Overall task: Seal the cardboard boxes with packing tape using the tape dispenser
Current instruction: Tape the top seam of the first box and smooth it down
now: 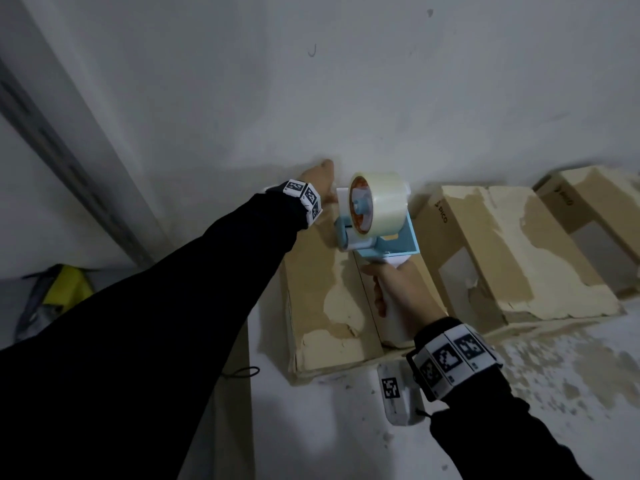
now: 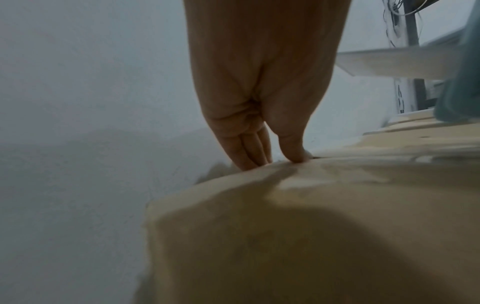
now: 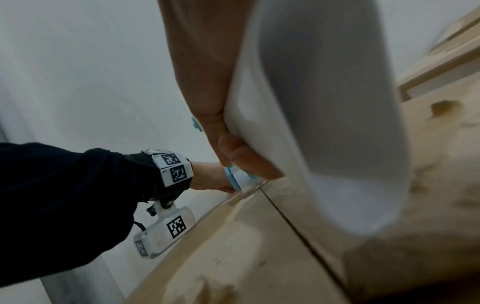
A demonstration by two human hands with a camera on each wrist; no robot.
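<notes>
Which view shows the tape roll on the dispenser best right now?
The head view: the whole clear tape roll sits on the blue dispenser above the box. Left wrist shows only a blurred blue-green edge at right; right wrist shows the white handle, not the roll.

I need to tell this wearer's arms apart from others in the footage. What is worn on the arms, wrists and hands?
Both arms wear black long sleeves. Each wrist carries a band of white blocks printed with black square codes: left wrist band, right wrist band. A white camera pod bearing the same codes hangs under each wrist, with a thin black cable. The left hand and right hand are bare.
</notes>
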